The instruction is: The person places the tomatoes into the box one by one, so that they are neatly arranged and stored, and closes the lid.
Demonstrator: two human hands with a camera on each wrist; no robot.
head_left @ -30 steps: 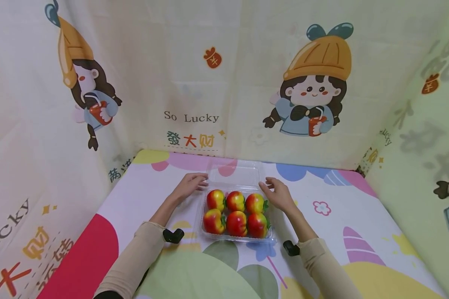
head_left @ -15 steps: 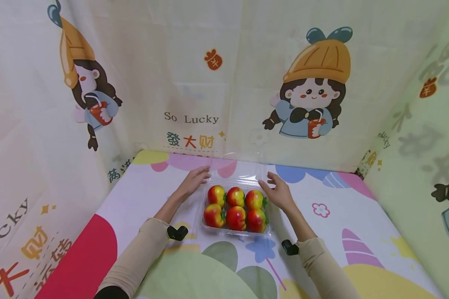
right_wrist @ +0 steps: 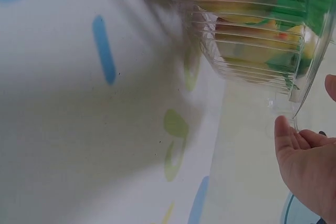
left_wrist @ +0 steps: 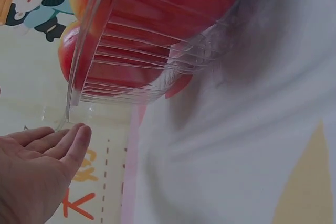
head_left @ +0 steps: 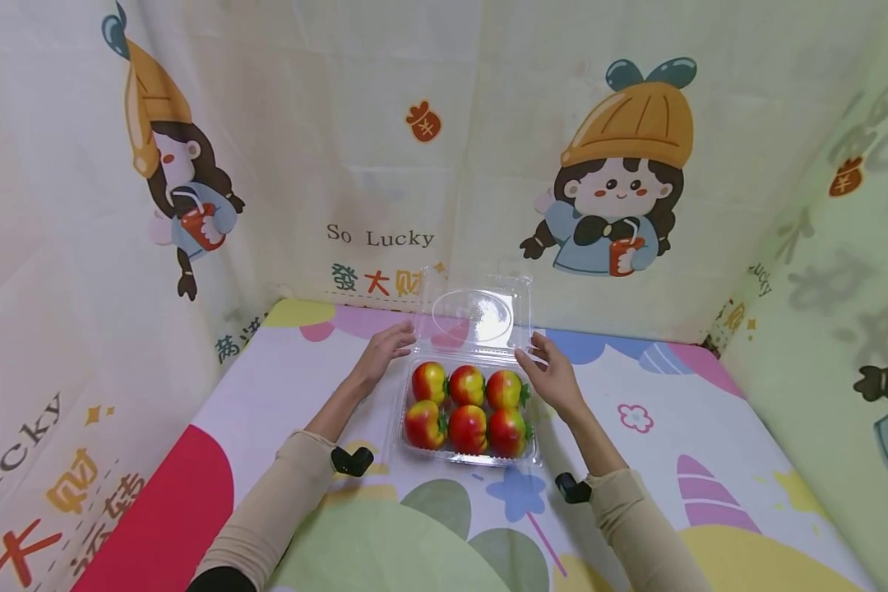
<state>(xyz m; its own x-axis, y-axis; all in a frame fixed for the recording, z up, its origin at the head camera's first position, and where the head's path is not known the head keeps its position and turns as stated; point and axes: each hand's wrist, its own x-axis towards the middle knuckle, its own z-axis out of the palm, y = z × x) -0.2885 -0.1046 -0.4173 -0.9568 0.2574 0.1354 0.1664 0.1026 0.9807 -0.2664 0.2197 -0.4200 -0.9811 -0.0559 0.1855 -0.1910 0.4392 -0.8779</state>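
A clear plastic clamshell box [head_left: 474,461] holds several red-and-yellow, apple-like fruits [head_left: 467,427] with green leaves, set in two rows. Its hinged lid [head_left: 474,315] stands tilted up at the back. On the lid's left side is my left hand [head_left: 381,355], fingers extended; in the left wrist view its fingertips [left_wrist: 83,134] reach the lid's edge. My right hand [head_left: 552,381] is on the other side, thumb apart from the fingers. The right wrist view shows its fingers [right_wrist: 284,127] stretched against the lid's edge below the ribbed box wall [right_wrist: 252,69].
The box sits on a table with a colourful printed cloth [head_left: 385,543]. Cream fabric walls [head_left: 488,181] with cartoon prints enclose the table at the back and both sides. A black wrist camera [head_left: 351,461] shows on the left arm, another [head_left: 573,489] on the right.
The lid has swung up from lying nearly flat behind the box to a raised tilt. Both hands have risen slightly with it. The fruits stay in place.
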